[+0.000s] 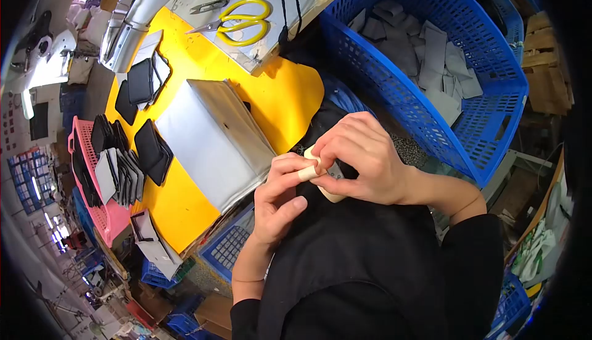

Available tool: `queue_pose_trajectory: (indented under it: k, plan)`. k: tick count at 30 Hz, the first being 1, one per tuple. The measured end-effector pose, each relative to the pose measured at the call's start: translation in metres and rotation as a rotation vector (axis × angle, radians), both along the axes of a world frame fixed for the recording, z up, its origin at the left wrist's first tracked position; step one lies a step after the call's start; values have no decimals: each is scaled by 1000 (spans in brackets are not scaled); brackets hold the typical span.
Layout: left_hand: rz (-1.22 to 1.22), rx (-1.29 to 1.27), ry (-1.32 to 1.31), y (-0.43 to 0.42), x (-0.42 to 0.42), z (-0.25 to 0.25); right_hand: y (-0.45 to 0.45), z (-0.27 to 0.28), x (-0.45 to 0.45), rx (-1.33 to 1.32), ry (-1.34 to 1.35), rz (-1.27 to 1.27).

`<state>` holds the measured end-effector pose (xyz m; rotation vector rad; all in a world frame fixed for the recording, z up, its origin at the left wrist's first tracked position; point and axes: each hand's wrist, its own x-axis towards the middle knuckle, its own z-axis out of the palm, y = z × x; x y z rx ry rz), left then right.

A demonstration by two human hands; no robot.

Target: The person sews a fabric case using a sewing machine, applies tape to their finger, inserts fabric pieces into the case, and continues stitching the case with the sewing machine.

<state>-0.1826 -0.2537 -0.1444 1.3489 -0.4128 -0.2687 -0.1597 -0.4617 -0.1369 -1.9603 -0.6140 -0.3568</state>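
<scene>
My left hand (277,201) is above my lap, its thumb apart from its fingers. A cream sleeve-like cover (308,173) sits at the tip of one of its fingers. My right hand (364,161) pinches the end of that cover. More cream material shows just above and below the pinch; whether it is one piece I cannot tell. Left of my hands, a grey-white folded panel (213,136) stands on the yellow sheet (176,207). Black wallet-like pieces (154,152) lie beyond it.
Yellow-handled scissors (243,22) and small snips (209,7) lie on the worktop, beside a machine arm (132,22). A blue crate (394,62) of grey pieces stands at the right. A pink basket (102,210) with black and grey pieces is at the far left.
</scene>
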Motion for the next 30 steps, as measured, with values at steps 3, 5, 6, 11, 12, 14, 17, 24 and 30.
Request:
queue_pose_trajectory:
  k: [3,5,6,11,12,14,17,24,30]
  plan:
    - [5,-156,209,-1,-4,2,1,-2,-2,0,-19,-78]
    - [31,-157,268,-2,-7,2,-3,-2,-7,-68,125,-54]
    - [45,-158,326,-2,-7,2,-4,-2,-8,-103,196,-44]
    - [103,-283,457,-9,-6,-3,2,-8,-15,-70,387,114]
    - [99,-280,461,-9,-5,-2,5,-9,-17,-4,418,125]
    - [116,-283,457,-9,-3,2,12,-10,-19,130,476,148]
    - [134,-265,429,-9,0,3,20,-6,-18,223,532,122]
    - [147,-182,315,-9,5,1,30,-28,-18,165,313,-36]
    - [177,-187,503,-5,-2,11,20,-32,-2,-86,-219,-225]
